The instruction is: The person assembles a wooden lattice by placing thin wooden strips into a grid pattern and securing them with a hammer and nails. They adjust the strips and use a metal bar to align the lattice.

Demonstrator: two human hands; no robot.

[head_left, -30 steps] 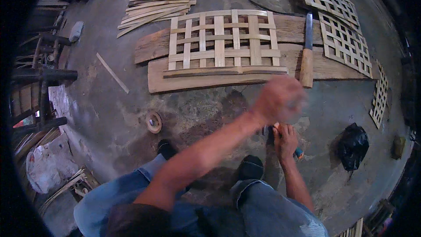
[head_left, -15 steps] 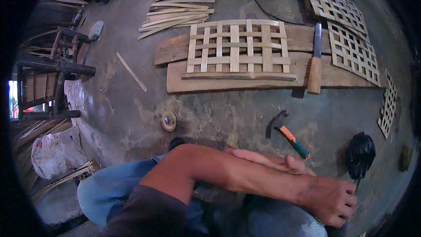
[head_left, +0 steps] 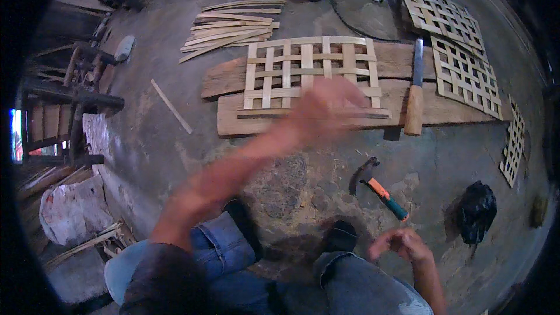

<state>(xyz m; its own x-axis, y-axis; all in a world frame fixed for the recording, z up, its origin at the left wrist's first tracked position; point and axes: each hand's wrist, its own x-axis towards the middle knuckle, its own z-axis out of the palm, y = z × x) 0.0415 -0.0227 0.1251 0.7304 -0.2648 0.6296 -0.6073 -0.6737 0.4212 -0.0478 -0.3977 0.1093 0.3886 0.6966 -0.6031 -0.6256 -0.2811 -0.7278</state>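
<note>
Half a second ago my left arm lay low across my knees, reaching toward 4 o'clock; now I see the left hand swung up toward 12 o'clock, over the lower edge of the woven bamboo lattice, so blurred that I cannot tell whether its fingers are closed or spread. My right hand is at 5 o'clock by my knee, fingers loosely curled, holding nothing I can make out. The lattice lies flat on two wooden planks, its long axis running 9 to 3. The hammer lies on the floor just above my right hand, head toward 10, handle toward 4. A black bag sits at 4 o'clock; I cannot see its contents.
</note>
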